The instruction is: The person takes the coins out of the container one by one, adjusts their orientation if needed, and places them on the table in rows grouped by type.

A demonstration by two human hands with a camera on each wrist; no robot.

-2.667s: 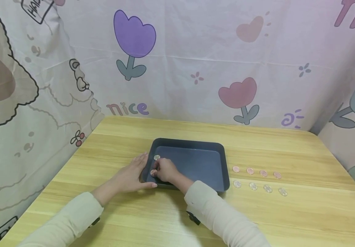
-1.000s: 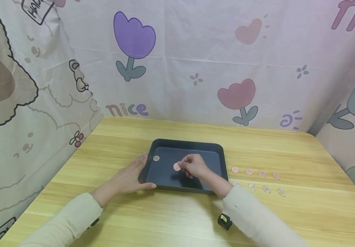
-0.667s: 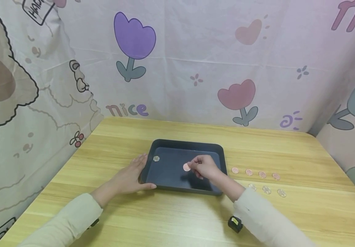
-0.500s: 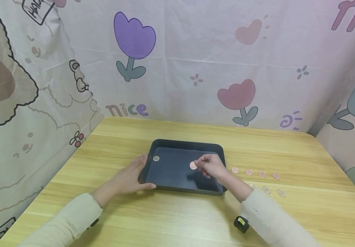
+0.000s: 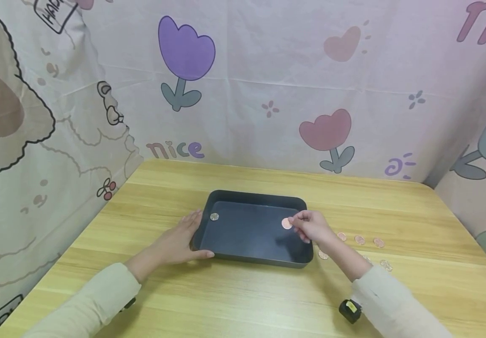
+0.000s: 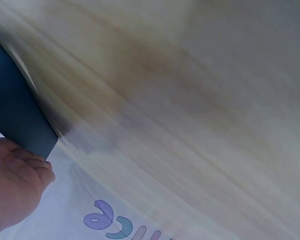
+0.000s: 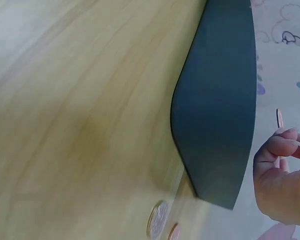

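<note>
Cream sleeves frame the wooden table point(image 5: 234, 300), where our left hand point(image 5: 175, 241) rests flat, fingers straight, against the dark tray point(image 5: 243, 260). Our right hand point(image 5: 312, 226), pinching a copper coin point(image 5: 286, 223), has carried it from the tray's left side to its right edge, beside the coin rows point(image 5: 359, 239); one silver coin point(image 5: 214, 216) remains inside.
</note>
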